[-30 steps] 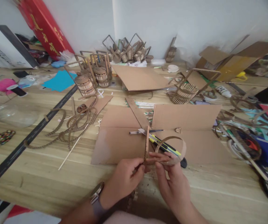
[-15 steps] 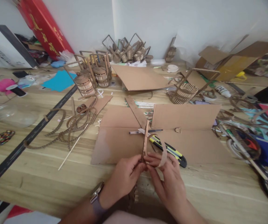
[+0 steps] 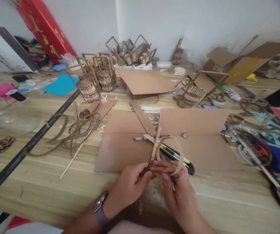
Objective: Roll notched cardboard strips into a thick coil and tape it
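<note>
My left hand point(image 3: 129, 187), with a watch on its wrist, pinches a narrow brown corrugated cardboard strip point(image 3: 157, 141) near the front edge of a cardboard sheet point(image 3: 122, 152). One end of the strip sticks up, while another part bends into a loop point(image 3: 181, 156) over the fingers of my right hand point(image 3: 181, 191). That hand is closed on the strip too, its fingertips close to the left ones. Just beyond, a yellow and black utility knife point(image 3: 176, 156) lies on the cardboard with its blade out, beside a pen point(image 3: 140, 138).
Coiled cardboard strips point(image 3: 81, 130) and a thin stick point(image 3: 75, 156) lie to the left. Small lidded cardboard buckets point(image 3: 88, 89) stand behind, and a handled bucket point(image 3: 191, 96) leans back right. Tape rolls and scraps crowd the right; a cardboard box point(image 3: 247, 61) stands farther back.
The looped part of the strip has opened wider and shifted right with my right hand. The upright end now leans more to the right. My left hand stays nearly in place.
</note>
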{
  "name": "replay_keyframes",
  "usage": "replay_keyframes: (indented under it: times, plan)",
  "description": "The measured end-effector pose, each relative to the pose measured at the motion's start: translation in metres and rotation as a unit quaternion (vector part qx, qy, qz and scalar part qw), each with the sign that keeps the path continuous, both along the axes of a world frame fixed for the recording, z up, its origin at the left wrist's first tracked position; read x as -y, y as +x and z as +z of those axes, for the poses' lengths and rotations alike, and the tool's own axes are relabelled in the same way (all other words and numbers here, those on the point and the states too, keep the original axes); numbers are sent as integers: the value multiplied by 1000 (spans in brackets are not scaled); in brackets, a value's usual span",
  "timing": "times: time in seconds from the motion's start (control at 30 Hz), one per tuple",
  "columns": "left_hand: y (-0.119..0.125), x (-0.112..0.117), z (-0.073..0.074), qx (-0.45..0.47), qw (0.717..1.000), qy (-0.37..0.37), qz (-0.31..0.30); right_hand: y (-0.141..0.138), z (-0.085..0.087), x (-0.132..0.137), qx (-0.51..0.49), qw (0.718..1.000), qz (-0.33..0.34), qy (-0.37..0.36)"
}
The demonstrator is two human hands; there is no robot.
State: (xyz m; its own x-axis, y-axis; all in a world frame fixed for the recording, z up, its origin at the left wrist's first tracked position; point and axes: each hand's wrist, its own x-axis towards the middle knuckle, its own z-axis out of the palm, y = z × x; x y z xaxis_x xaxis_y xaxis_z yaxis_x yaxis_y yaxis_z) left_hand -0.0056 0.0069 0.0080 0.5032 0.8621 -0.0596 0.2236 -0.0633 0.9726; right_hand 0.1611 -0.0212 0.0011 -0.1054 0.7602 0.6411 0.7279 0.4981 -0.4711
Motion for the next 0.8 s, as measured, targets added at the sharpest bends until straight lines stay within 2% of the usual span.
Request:
replay_keyframes:
  times: [0.2,0.63,0.8]
  plan:
    - [1,0,-3,-6,1000,14,6,0,-3,0,32,999,29,7]
    - [0,3,0,-36,999,33,-11,2,3,-3,16,1000,-17,11]
    - [0,2,1,-43,999,22,2,-1,1,1,-1,1000,-5,10]
